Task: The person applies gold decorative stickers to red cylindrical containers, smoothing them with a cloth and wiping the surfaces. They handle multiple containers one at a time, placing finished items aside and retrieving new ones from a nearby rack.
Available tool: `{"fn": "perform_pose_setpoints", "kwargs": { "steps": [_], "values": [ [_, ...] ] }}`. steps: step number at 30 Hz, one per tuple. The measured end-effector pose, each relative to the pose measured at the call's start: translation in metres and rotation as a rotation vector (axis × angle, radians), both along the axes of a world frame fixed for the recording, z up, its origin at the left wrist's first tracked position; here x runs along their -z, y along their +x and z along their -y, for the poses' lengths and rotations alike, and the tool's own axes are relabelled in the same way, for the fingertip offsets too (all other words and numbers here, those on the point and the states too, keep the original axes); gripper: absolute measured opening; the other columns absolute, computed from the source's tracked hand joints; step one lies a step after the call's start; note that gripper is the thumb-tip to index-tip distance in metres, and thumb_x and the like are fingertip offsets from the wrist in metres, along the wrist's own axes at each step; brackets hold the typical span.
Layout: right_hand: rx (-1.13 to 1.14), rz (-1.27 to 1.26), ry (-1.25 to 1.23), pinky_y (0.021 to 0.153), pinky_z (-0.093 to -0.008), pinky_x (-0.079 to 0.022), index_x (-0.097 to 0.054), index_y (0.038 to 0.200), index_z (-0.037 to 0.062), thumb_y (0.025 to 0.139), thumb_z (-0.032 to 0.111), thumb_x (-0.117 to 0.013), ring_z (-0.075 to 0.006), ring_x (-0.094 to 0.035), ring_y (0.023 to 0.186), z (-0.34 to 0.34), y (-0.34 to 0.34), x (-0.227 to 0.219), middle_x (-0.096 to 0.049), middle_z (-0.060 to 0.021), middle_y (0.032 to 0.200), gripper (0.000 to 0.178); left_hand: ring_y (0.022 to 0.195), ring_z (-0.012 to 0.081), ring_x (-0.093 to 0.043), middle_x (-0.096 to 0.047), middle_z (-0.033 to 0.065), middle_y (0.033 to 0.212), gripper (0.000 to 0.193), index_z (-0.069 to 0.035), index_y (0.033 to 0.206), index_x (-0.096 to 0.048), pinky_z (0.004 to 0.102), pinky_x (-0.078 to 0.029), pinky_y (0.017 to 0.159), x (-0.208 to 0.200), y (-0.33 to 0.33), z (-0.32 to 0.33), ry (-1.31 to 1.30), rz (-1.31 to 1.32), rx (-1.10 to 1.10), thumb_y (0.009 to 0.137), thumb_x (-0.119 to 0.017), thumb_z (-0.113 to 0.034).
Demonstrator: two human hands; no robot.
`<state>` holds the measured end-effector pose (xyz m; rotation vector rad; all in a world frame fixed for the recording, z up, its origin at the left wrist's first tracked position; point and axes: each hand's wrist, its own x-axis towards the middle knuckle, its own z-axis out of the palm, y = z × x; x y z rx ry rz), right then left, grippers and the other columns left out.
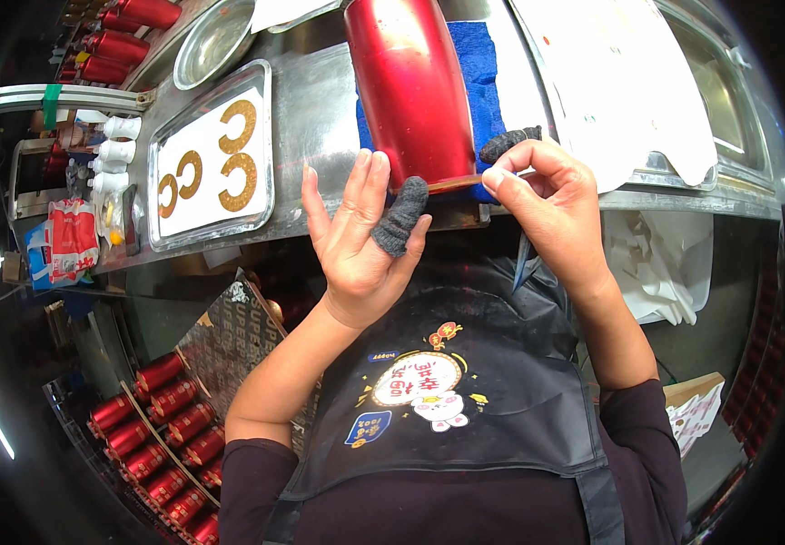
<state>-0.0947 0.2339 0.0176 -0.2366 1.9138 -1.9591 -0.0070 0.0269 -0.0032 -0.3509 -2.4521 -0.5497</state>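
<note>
A glossy red metal canister [406,86] lies on a blue cloth [481,68] at the front of the metal bench. My left hand [356,241] is open at its near end, palm up and fingers spread, with a dark grey finger cot [401,216] on one finger. Whether it touches the canister is unclear. At the canister's right corner, my right hand [551,204] is closed, thumb and a finger pinched together. Below its palm sticks out a slim, pointed blue-grey tool [521,262], its upper part hidden. A dark finger cot [508,143] covers another right finger.
Left of the canister, a metal tray [153,204] bears a white sheet with several gold C-shaped pieces [237,182]. Behind it stands a metal bowl [213,44]. White sheets [624,82] cover the right side. Several red canisters [170,400] stand in a rack at lower left.
</note>
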Motion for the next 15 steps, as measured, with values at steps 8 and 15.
{"fn": "perform_pose_setpoints", "kwargs": {
  "steps": [8, 15],
  "values": [
    [0.010, -0.014, -0.031, 0.061, -0.0176, -0.041, -0.067, 0.087, 0.0012, 0.092, 0.010, -0.071, -0.0002, -0.054, 0.068, 0.004, 0.001, 0.005, -0.063, 0.0036, 0.078, 0.011, 0.131, 0.0399, -0.057, -0.063, 0.0171, 0.138, 0.029, -0.011, 0.103, -0.078, 0.0663, -0.017, 0.117, -0.020, -0.012, -0.010, -0.150, -0.025, 0.001, 0.074, -0.078, -0.012],
    [0.044, 0.053, 0.084, 0.064, -0.0153, -0.039, -0.065, 0.086, 0.0017, 0.094, 0.009, -0.069, 0.0016, -0.051, 0.070, 0.001, -0.001, 0.005, -0.060, 0.0060, 0.081, 0.011, 0.135, 0.0357, -0.055, -0.065, 0.0110, 0.136, 0.037, -0.013, 0.110, -0.077, 0.0691, -0.027, 0.112, -0.013, -0.035, -0.011, -0.078, -0.050, 0.003, 0.073, -0.082, -0.014]
  ]
}}
